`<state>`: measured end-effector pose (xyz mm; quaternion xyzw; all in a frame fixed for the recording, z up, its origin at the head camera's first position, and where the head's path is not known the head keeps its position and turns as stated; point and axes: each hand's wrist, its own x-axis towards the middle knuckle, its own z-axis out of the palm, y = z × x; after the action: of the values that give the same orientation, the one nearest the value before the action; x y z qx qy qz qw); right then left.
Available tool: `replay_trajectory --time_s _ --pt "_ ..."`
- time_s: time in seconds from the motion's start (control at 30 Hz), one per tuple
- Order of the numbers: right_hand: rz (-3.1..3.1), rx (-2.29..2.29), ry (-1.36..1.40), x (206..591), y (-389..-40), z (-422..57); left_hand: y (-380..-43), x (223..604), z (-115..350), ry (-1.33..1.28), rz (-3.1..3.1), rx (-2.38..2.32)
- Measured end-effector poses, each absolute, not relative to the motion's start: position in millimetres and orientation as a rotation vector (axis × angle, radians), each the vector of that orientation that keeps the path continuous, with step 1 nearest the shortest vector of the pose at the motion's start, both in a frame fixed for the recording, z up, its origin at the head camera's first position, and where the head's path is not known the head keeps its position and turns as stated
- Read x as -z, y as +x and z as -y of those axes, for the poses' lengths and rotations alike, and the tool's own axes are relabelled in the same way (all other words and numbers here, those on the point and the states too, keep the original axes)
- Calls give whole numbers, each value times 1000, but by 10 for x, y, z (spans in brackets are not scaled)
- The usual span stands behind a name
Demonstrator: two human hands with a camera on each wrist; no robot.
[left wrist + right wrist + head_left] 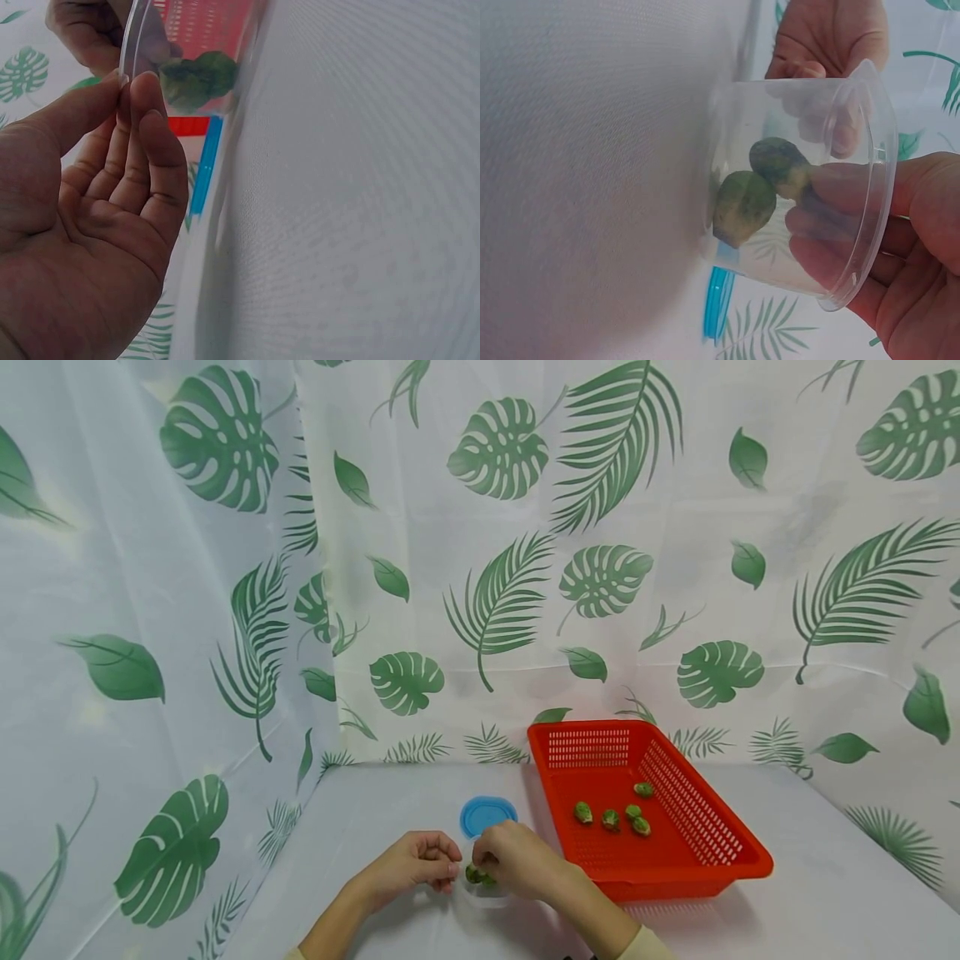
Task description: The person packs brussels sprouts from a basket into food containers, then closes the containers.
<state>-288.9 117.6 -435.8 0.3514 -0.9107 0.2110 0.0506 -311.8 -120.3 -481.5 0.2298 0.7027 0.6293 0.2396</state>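
A clear plastic tub [491, 902] stands on the white table, with green Brussels sprouts inside. My left hand [420, 863] is at the tub's left side; the left wrist view shows its thumb and fingertips pinching the rim. My right hand [519, 862] reaches in over the opening. In the right wrist view, its thumb and fingers are inside the tub, pinching the end of one Brussels sprout [775, 159]. Beside that lies another sprout [745, 205], near the tub's bottom. From the head view, the right hand hides part of the tub.
A blue lid [487, 815] lies flat just behind the tub. To the right stands a red perforated basket [542, 785] holding several more Brussels sprouts [611, 819]. Leaf-patterned curtains [420, 610] enclose the table at the back and sides.
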Motion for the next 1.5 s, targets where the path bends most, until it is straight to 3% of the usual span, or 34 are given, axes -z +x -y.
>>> replay_trajectory --time_s 1.5 --pt "2806 -755 1057 4178 -2853 -1240 -3127 4825 1204 636 -1928 -1724"
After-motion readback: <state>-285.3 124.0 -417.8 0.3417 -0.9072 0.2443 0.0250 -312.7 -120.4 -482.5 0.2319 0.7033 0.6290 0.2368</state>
